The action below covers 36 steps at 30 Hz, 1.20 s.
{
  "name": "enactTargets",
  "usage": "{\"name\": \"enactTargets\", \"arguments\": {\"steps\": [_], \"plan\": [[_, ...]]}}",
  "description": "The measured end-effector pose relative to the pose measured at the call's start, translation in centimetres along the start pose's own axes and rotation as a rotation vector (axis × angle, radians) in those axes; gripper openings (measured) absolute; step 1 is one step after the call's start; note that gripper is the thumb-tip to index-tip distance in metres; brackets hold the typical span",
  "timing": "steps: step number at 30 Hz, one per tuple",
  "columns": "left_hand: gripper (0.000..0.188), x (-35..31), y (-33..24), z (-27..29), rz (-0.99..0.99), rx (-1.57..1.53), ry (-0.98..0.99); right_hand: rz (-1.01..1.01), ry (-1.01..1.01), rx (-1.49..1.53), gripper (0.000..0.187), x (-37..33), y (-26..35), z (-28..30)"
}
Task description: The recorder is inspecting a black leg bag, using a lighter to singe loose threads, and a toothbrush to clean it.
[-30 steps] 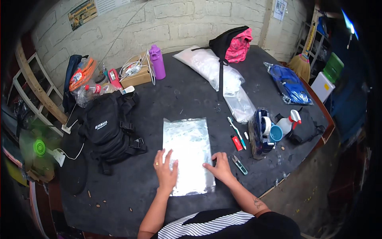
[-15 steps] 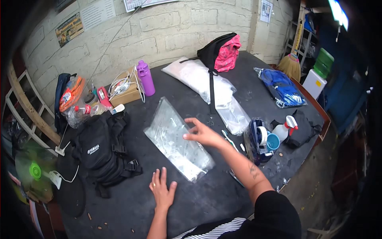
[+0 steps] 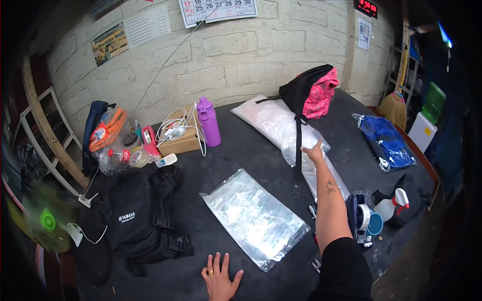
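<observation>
My left hand (image 3: 222, 279) lies flat on the dark table near the front edge, fingers spread, a ring on one finger. Just beyond it is a flat stack of clear plastic bags (image 3: 256, 215), untouched by either hand. Farther off, my right hand (image 3: 314, 152) reaches over a long bundle of whitish plastic (image 3: 268, 123), close beside a black strap (image 3: 298, 150). Its thumb and fingers stand apart, and nothing shows gripped between them. That strap hangs from a black and pink backpack (image 3: 319, 93), which rests at the bundle's far end.
A black bag (image 3: 135, 215) lies on the left. Behind it stand a purple bottle (image 3: 209, 123) and a cardboard box (image 3: 178, 143) with white cables. To the right are a spray bottle (image 3: 386, 208), a blue cup (image 3: 375, 227) and a blue item in clear plastic (image 3: 386, 143).
My right hand has moved from above the clear bags to the whitish bundle farther right. The clear bags now lie flatter. The view has shifted, while my left hand stays on the table.
</observation>
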<state>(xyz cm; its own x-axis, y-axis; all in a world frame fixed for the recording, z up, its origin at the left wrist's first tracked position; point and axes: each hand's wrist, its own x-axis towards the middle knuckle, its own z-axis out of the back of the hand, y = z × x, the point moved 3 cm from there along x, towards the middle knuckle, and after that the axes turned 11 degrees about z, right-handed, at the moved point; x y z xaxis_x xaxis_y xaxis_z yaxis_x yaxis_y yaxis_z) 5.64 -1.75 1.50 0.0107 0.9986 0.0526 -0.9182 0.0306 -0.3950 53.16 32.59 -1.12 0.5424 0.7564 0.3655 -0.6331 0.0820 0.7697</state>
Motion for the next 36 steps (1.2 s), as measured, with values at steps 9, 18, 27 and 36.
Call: {"name": "enactTargets", "arguments": {"steps": [9,18,27,36], "plan": [[0.068,0.6,-0.2,-0.4,-0.008,-0.032,0.01,0.278,0.176,-0.047,0.04,-4.8,12.7,-4.6],[0.061,0.4,0.9,-1.1,-0.056,-0.027,-0.076,-0.095,0.782,-0.736,0.097,-11.9,10.3,5.2],[0.057,0.4,1.9,-1.5,-0.049,-0.14,-0.127,0.156,0.624,-0.469,0.069,-12.1,11.7,6.8],[0.024,11.9,-6.3,2.7,-0.341,-0.618,-0.35,-0.185,0.426,0.785,0.041,-11.4,5.1,3.2]]}}
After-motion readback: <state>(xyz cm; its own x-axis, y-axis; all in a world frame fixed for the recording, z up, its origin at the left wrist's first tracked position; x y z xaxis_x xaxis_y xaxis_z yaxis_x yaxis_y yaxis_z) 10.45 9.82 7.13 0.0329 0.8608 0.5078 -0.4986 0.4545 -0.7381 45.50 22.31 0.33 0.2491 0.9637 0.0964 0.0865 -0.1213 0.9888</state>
